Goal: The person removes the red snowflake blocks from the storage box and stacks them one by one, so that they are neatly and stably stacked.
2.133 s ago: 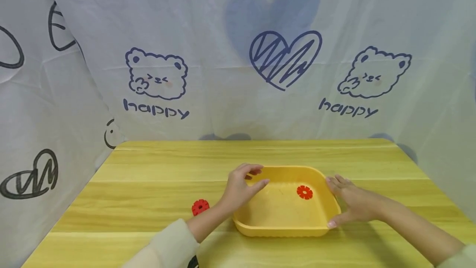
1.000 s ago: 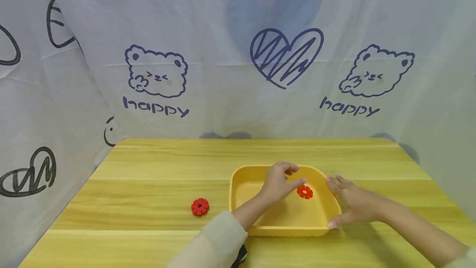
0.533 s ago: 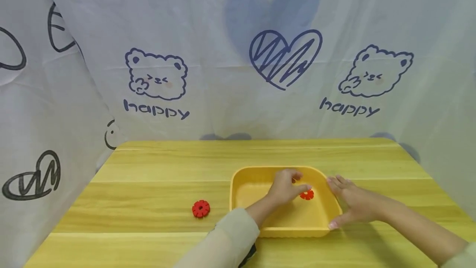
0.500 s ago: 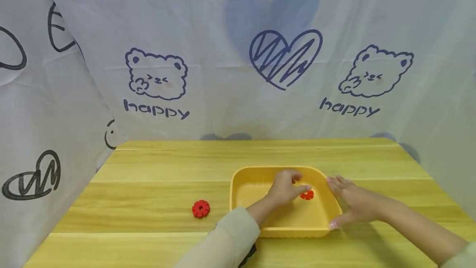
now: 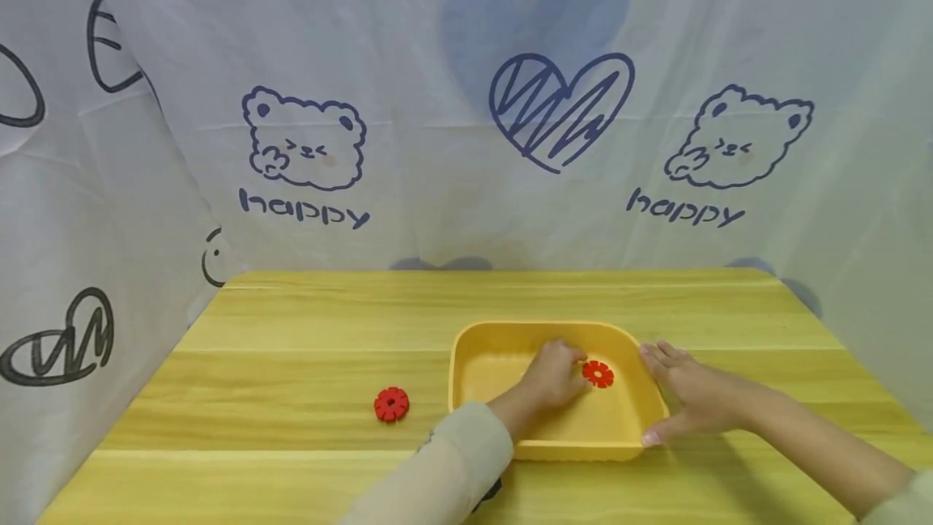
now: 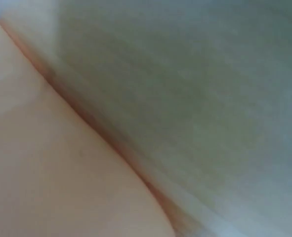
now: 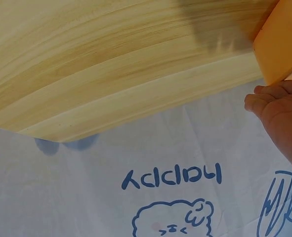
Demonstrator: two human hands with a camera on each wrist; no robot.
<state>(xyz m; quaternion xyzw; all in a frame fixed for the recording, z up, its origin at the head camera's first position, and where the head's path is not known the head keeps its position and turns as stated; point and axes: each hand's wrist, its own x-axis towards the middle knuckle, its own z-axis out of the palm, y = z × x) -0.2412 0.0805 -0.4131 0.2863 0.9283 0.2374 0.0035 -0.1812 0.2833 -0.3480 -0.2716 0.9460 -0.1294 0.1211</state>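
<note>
A yellow plastic tray point(image 5: 466, 347) stands right of centre on the table. A flat red notched disc with a hole point(image 5: 598, 373) lies in it towards the right. My left hand point(image 5: 550, 377) reaches down into the tray, its bent fingertips at the disc's left edge; whether they pinch it cannot be seen. Against the tray's right side rests my right hand point(image 5: 688, 395), fingers stretched along the rim and thumb at the near corner. In the right wrist view the right hand point(image 7: 279, 111) touches the tray's orange-looking wall point(image 7: 281, 44). The left wrist view is too blurred to show the left hand's hold.
A second red notched disc point(image 5: 391, 404) lies on the wood-grain table point(image 5: 291, 330), left of the tray. A pale cloth point(image 5: 437, 185) with bear and heart drawings hangs behind the table. Part of something dark point(image 5: 490, 495) shows beneath the left sleeve.
My left hand has moved right from the tray's left rim and down to the disc inside, and its fingers have drawn together. The right hand has stayed at the tray's right side.
</note>
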